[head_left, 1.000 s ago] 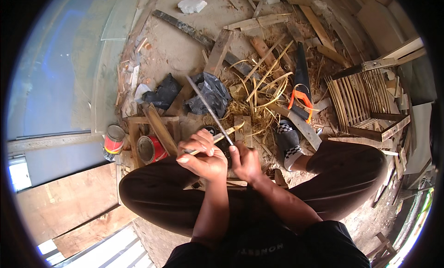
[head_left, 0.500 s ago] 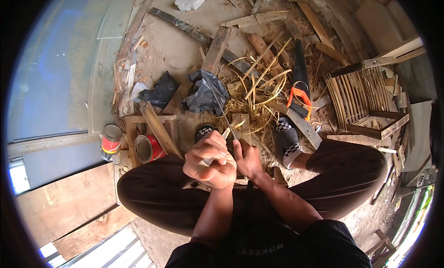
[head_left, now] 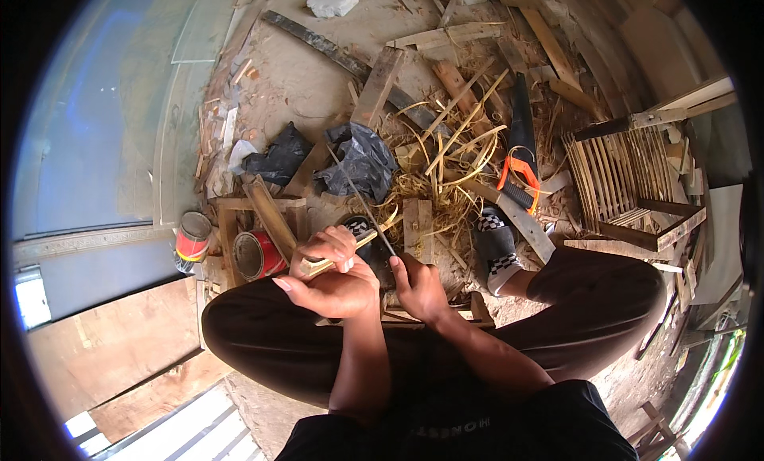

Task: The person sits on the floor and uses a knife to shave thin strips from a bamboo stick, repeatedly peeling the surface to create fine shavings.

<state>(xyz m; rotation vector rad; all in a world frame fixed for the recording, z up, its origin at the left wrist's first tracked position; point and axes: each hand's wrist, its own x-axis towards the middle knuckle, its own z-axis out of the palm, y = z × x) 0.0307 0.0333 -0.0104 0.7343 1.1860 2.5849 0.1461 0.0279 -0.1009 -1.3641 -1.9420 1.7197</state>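
My left hand [head_left: 338,282] is turned palm up, its fingers curled round a short pale strip of bamboo or wood [head_left: 364,240]. A thin curl of shaving [head_left: 391,217] shows just beyond the strip. In my right hand [head_left: 422,287] is a knife [head_left: 371,216], its long thin blade pointing forward and to the left. The handle is mostly hidden by the fingers. Blade and strip lie close together; I cannot tell whether they touch. Past the hands, a heap of pale shavings [head_left: 469,163] covers the floor between my feet.
A handsaw with an orange handle [head_left: 519,178] lies right of the shavings. Black plastic bags [head_left: 362,163] are ahead. Left stand two red cans [head_left: 192,237] and a wooden frame [head_left: 227,230]. A slatted wooden crate [head_left: 617,178] is at right. Planks [head_left: 378,87] lie about.
My left hand has moved left and rolled palm up, its grip looser, showing more of the strip. The knife has swung slightly with my right hand, which has shifted a little.
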